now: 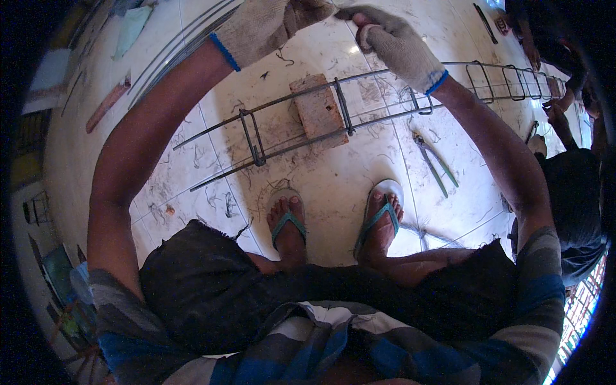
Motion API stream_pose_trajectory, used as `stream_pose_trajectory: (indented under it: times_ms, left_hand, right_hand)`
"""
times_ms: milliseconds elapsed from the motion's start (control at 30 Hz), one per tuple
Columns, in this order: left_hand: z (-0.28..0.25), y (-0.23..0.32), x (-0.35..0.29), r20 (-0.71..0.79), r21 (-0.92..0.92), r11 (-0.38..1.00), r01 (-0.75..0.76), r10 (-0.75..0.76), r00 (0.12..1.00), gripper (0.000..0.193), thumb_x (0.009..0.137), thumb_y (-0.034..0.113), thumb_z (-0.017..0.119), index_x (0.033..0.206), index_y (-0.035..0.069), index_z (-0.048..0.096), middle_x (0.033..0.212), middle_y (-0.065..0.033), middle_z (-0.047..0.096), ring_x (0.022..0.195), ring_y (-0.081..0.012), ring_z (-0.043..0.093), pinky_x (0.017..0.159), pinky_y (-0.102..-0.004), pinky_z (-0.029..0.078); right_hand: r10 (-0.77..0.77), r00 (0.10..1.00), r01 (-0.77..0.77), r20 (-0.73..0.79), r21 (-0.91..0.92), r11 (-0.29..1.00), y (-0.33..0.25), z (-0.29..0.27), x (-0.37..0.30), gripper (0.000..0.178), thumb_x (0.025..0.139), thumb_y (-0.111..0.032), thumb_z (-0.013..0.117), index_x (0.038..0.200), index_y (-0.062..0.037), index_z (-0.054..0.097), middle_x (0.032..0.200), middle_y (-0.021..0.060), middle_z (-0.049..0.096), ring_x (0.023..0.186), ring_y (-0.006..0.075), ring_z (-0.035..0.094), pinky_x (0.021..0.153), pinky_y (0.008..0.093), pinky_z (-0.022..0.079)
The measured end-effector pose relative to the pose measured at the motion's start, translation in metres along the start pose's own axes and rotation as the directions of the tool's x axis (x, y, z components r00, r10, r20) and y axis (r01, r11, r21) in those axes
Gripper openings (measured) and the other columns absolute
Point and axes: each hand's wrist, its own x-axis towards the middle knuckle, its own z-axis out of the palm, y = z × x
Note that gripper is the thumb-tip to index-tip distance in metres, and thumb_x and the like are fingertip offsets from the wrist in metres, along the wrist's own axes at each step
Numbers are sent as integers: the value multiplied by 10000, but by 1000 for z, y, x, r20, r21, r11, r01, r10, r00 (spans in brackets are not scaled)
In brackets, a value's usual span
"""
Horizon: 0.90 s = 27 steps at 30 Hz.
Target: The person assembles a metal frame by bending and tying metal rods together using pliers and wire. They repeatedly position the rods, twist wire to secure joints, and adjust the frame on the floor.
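Observation:
Both my hands wear pale knitted gloves with blue cuffs, raised at the top edge beyond the rebar cage. My left hand (264, 31) has its fingers curled, partly cut off by the picture's edge. Close by, my right hand (396, 46) is closed, thumb against fingers; whatever either grips is too small or hidden. Below them lies a long cage of steel rebar (282, 154), running from left of centre to the far right. Square wire stirrups (344, 106) cross its bars. A reddish brick (316, 108) sits under the cage, near its left end.
Pincers with green handles (437, 168) lie on the tiled floor (250, 192) right of my sandalled feet. Loose bars (173, 54) and a wooden piece (108, 106) are at upper left. Wire scraps litter the tiles. Another person (571, 192) crouches at right, hands near the cage's far end.

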Motion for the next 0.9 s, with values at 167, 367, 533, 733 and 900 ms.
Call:
stream_pose_trajectory:
  times_ms: [167,367,533,733,900]
  left_hand:
    - [-65,-22,2,-55,265,962,68,-56,997,326,1116,202,530,1370,10,600,1058,-37,678,878,-104,680,850,-287,609]
    - [-43,-50,-16,-187,328,894,304,-255,949,329,1118,300,527,1321,52,599,1042,-56,642,886,-159,664,911,-309,605]
    - [-59,-58,-28,-316,718,533,448,-324,892,406,1091,353,567,1384,80,633,1202,-51,696,986,-136,677,892,-295,588]
    - [-57,-56,-26,-316,787,420,453,-357,879,424,1070,382,598,1369,90,671,1228,-23,706,994,-129,677,887,-302,582]
    - [-65,-63,-17,-303,867,290,405,-337,891,409,1053,385,611,1320,94,715,1177,-13,735,1026,-127,667,873,-298,555]
  right_hand:
    - [111,978,-116,176,18,993,-17,21,-1,456,990,-285,593,1373,-54,681,992,64,761,798,152,680,769,316,571]
    - [160,980,-110,119,-346,932,-18,10,-10,419,926,-273,626,1301,-119,733,1072,162,788,969,311,763,908,421,593]
    - [376,837,-78,398,-594,801,-31,11,-32,347,910,-308,601,1102,-94,797,1040,193,776,974,395,741,919,496,577]
    - [342,849,-49,402,-586,809,-6,24,-47,337,904,-297,600,1106,-113,798,1019,209,770,963,410,742,892,515,587]
    - [315,874,68,371,-735,674,-3,42,-54,314,912,-312,649,1131,-131,782,979,185,775,930,391,757,821,522,602]
